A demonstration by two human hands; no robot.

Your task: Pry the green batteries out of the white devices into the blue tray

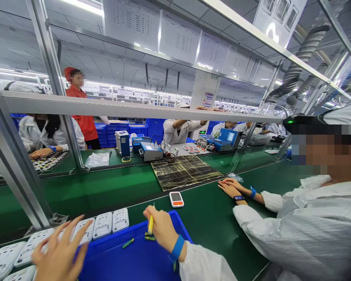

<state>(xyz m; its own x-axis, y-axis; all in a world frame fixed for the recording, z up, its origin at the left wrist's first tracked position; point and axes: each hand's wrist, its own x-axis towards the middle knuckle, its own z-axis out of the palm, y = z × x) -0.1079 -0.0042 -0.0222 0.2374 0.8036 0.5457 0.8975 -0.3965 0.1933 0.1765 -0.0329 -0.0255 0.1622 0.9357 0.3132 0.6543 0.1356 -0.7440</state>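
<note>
My right hand [160,228] is closed around a small yellow and green stick-shaped part [150,224], held over the far edge of a blue plastic bin [140,257]. More green and yellow sticks [128,243] lie loose inside the bin. My left hand [60,253] hovers with fingers spread, holding nothing, above a row of white plastic housings [103,224] laid along the green belt. A blue strap circles my right wrist.
A small white device with a red screen [176,199] lies on the green belt [210,210] beyond the bin. A co-worker's hands [232,188] rest on the belt at right. A dark tray [185,171] sits farther back. Aluminium frame posts [14,164] stand at left.
</note>
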